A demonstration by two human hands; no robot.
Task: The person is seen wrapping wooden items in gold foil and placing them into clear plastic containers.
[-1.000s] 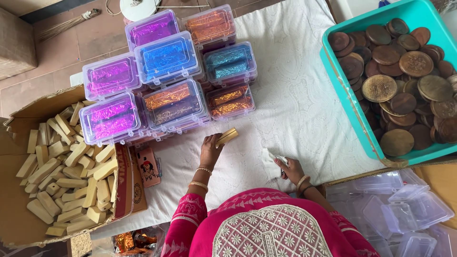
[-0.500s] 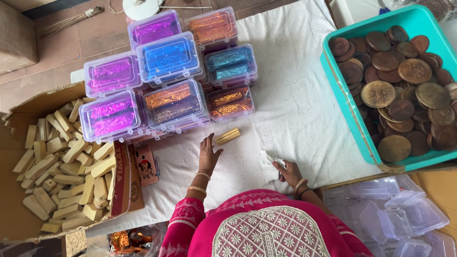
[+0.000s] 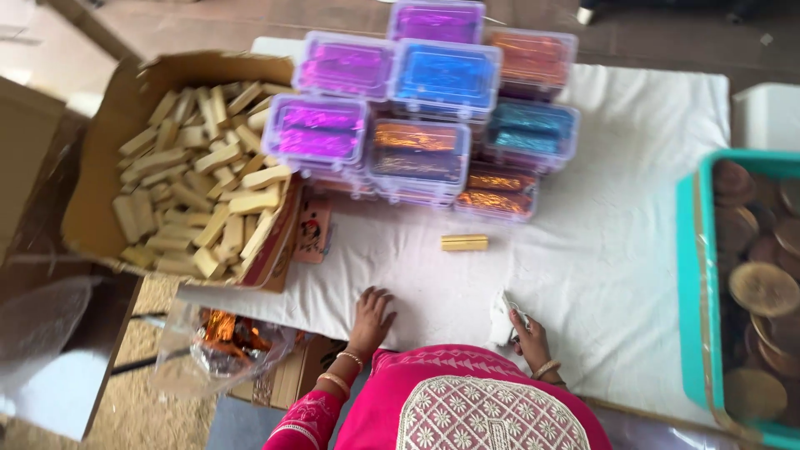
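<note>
While a second ago the small gold-wrapped bar [image 3: 464, 242] was held up in the left hand, it now lies alone on the white cloth [image 3: 633, 208], flat and crosswise, just in front of the stack of clear plastic boxes [image 3: 433, 117] and apart from both hands. The left hand [image 3: 371, 315] has let it go and come back toward the body; it rests open on the cloth with the fingers spread, holding nothing. The right hand [image 3: 527, 333] has stayed near the edge of the cloth and is closed around a small white piece [image 3: 504, 317], perhaps cloth or paper; I cannot tell exactly what it is. I judge that the bar is finished with for now and set out on the cloth, not yet placed in any box, so the left hand is free for another piece. The boxes behind the bar hold shiny purple, blue, orange and teal contents, and their lids look closed. To the left, the open cardboard carton [image 3: 100, 183] is full of plain pale wooden blocks [image 3: 192, 192], and a small printed card [image 3: 312, 231] lies beside its corner. Below the carton, a plastic bag [image 3: 225, 342] shows orange foil inside. At the right edge, the teal tray [image 3: 696, 275] holds round brown discs [image 3: 762, 287], well apart from the bar.
</note>
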